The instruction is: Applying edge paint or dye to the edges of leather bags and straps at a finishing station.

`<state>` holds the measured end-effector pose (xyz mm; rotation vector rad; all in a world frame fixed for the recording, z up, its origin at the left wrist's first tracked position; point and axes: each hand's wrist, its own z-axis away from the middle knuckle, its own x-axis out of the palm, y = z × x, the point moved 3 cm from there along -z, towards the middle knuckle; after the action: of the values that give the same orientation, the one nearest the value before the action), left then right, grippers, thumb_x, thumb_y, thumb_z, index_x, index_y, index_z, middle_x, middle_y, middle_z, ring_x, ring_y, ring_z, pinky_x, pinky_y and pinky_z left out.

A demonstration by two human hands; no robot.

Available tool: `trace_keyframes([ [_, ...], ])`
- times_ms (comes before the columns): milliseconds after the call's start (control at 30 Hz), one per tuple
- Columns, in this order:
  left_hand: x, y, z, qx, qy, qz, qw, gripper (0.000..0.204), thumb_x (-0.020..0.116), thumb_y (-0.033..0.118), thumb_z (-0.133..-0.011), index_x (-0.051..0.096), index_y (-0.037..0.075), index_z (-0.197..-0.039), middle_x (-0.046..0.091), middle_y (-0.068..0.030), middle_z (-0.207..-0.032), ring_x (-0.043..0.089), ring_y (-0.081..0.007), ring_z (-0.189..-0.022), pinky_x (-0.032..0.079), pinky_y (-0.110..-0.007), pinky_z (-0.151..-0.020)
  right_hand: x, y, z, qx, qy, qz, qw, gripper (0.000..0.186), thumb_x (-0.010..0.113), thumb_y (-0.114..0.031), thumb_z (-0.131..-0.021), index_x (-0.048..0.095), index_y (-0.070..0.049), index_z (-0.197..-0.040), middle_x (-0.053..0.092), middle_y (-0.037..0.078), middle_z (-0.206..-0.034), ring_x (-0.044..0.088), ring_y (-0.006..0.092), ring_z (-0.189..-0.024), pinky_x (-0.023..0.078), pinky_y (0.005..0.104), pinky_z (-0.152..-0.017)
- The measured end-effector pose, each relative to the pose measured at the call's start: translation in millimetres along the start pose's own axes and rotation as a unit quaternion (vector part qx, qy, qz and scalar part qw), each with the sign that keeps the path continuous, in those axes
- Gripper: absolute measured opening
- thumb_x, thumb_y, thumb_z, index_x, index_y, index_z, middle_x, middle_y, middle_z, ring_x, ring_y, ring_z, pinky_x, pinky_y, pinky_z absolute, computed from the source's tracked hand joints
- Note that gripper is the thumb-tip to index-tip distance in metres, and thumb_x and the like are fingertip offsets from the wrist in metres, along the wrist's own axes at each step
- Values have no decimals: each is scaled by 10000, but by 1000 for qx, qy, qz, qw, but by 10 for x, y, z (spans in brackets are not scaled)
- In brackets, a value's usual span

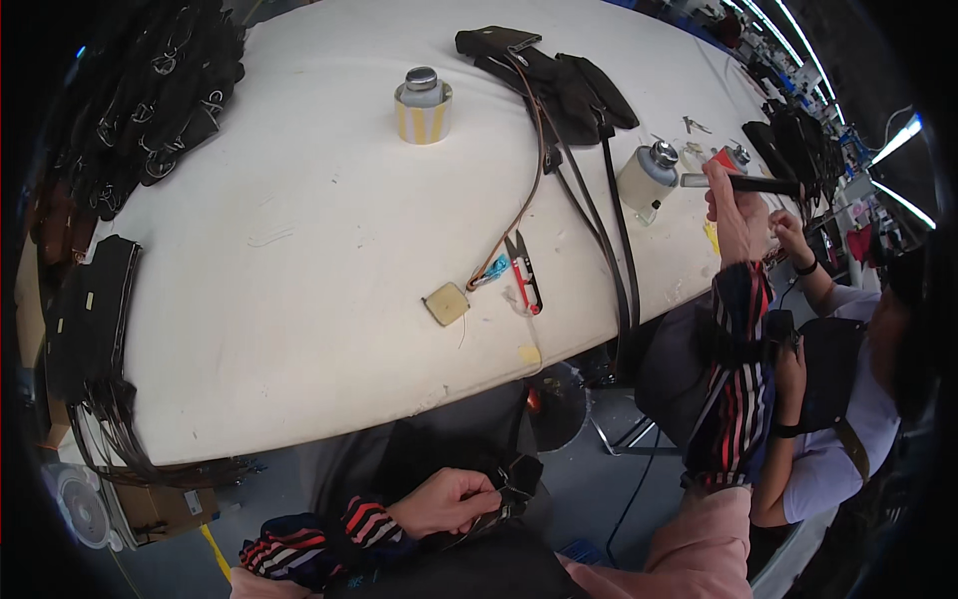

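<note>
Low over my lap, my left hand [449,502] is closed, thumb and fingers pinching the edge of a black bag piece [519,477] with a metal ring. Most of that piece is lost in dark cloth. My right hand [735,220] reaches out over the right side of the table, its fingers wrapped round a slim tool [763,185] with a black shaft and a silver end; its exact kind is unclear. Just left of this hand stands a white bottle [649,175] with a metal cap. A red container [733,158] with a metal top sits behind the tool.
Black bags [569,90] trail long straps over the table's edge. Red-handled thread snips [525,280] lie beside a yellowish block [446,303]. Another capped bottle [422,110] stands in a striped holder. Black bags are heaped [160,90] at left. A co-worker [828,399] sits close at right.
</note>
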<state>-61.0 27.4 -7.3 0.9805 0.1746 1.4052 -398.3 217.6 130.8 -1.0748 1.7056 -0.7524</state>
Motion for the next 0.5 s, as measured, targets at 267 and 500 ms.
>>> trace_keyframes([
  [267, -152, -126, -78, -11, 6, 75, 997, 154, 545, 189, -871, 564, 36, -855, 519, 36, -682, 440, -22, -528, 367, -159, -483, 171, 673, -1116, 22, 9, 201, 979, 502, 523, -509, -774, 626, -18, -783, 597, 71, -602, 573, 155, -580, 430, 284, -551],
  [500, -264, -54, -155, -12, -1, 108, 994, 159, 542, 192, -874, 562, 35, -860, 514, 37, -697, 434, -21, -538, 360, -160, -489, 329, 778, -1321, 0, -63, 240, 969, 466, 501, -459, -788, 593, -2, -783, 604, 76, -600, 591, 173, -572, 454, 305, -557],
])
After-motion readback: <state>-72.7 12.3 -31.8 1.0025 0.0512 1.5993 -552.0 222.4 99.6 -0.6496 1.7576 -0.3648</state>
